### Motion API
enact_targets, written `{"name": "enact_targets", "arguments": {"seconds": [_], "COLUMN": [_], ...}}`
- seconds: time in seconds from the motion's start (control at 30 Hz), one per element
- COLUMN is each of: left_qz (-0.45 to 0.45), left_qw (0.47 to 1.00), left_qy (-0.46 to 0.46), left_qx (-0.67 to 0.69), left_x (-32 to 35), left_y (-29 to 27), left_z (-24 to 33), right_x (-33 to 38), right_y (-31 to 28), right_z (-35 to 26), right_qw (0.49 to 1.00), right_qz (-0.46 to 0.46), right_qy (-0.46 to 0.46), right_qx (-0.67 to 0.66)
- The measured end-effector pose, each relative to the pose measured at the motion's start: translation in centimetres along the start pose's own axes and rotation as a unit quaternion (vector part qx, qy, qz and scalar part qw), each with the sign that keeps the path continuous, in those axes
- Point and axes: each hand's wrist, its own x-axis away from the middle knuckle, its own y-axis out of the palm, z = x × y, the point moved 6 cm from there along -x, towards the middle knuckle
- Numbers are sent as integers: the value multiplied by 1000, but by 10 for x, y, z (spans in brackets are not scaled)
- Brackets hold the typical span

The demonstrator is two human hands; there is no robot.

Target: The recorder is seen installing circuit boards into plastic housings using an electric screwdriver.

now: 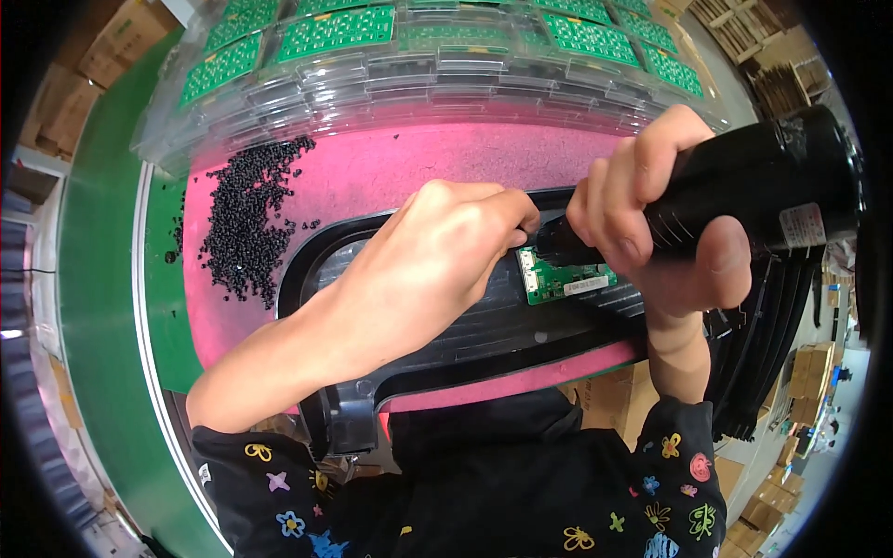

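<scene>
Black screwdriver (744,191) above green board (558,277)

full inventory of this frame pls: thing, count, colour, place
electric screwdriver: 1, black, right, tip down over the board
small circuit board: 1, green, on the black panel, centre
plastic panel: 1, black, on the pink mat
mat: 1, pink, under the panel
small screws: a heap, too many to count, black, on the mat's left
clear trays: stacked, count unclear, top edge
boards in the trays: several, green
cardboard boxes: several, brown, lower right
left hand: pressed on the panel beside the board
right hand: gripping the screwdriver
</scene>
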Motion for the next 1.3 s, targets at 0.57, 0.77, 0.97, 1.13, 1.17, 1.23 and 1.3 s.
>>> {"name": "enact_targets", "arguments": {"seconds": [0.57,0.77,0.97,1.13,1.17,1.23,1.3], "left_qz": [-29,-62,-40,-31,-33,-34,-21], "left_qw": [992,995,998,997,998,999,999], "left_qy": [-44,-11,30,49,39,28,21], "left_qx": [114,76,29,43,20,-3,-18], "left_x": [-1,-4,-2,-2,-1,0,1], "left_y": [2,8,8,8,8,7,5], "left_z": [4,6,13,13,12,10,9], "right_x": [27,41,37,34,33,35,38], "right_y": [-21,-27,-15,-8,-9,-4,-2], "right_z": [-45,-63,-56,-47,-42,-30,-22], "right_qw": [962,949,951,972,981,986,992], "right_qz": [68,95,47,-15,-65,-54,-27], "right_qy": [-159,-241,-265,-171,-101,-74,-32], "right_qx": [-210,-179,-152,-158,-154,-141,-117]}}
